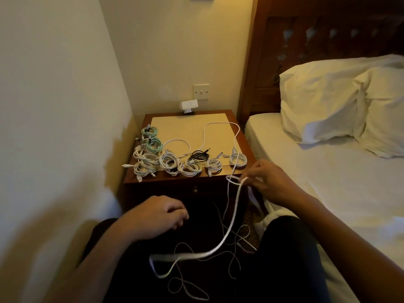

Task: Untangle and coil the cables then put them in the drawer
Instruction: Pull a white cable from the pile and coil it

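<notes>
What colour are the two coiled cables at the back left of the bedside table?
The cables are mint green; head view.

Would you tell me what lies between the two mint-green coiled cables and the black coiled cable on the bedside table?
In the head view, a loose loop of white cable lies between the mint-green coiled cables and the black coiled cable.

Two white pillows [317, 101] on a white-sheeted bed [349, 193], carved wooden headboard [317, 29] behind, wall switch [201, 91] nearby.

A white cable [227, 232] is pinched by the right hand [265, 179]; the left hand [161, 215] is curled, holding nothing. Coiled cables [172, 160] are laid on the counter [247, 149].
</notes>
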`<state>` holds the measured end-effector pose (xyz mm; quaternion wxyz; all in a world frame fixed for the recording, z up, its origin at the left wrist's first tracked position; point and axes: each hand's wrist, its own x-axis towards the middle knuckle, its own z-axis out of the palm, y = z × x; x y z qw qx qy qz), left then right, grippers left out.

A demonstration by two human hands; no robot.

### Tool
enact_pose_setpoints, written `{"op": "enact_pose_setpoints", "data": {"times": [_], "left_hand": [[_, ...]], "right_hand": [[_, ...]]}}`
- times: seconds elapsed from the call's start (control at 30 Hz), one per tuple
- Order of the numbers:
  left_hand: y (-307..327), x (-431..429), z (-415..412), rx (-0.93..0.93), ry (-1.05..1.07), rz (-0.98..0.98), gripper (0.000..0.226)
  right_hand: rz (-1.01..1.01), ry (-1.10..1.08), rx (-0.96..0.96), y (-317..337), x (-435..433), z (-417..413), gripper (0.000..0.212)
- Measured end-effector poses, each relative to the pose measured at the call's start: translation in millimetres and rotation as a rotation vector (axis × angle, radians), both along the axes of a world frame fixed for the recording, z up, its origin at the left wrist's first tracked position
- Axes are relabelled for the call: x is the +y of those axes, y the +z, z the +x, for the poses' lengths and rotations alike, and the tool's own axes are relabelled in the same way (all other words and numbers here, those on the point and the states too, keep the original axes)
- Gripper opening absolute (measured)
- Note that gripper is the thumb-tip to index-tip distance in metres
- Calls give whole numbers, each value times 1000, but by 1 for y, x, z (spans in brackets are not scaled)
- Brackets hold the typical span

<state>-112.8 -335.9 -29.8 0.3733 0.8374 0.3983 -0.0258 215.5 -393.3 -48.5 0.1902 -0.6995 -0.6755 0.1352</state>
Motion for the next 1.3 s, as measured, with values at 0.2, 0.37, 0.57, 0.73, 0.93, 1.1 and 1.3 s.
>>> {"op": "enact_pose_setpoints", "data": {"times": [0.2, 0.37, 0.57, 0.73, 0.93, 1.1, 1.3], "left_hand": [[-10, 13, 40, -475, 185, 219, 49], [-8, 12, 71, -524, -44, -117, 39], [-16, 15, 59, -584, 75, 20, 22], [-18, 35, 13, -716, 408, 169, 18], [18, 1, 35, -754, 203, 194, 15], [21, 13, 51, -616, 244, 409, 14], [-41, 37, -11, -349, 318, 313, 26]], "right_hand": [[-168, 289, 365, 57, -9, -38, 19], [-160, 224, 921, 73, -17, -43, 21], [-59, 70, 1025, 69, -19, -21, 21], [105, -86, 508, 59, -22, 23, 24], [-176, 45, 242, 33, -14, -15, 49], [-237, 223, 646, 57, -17, -78, 20], [154, -198, 684, 49, -9, -8, 35]]}}
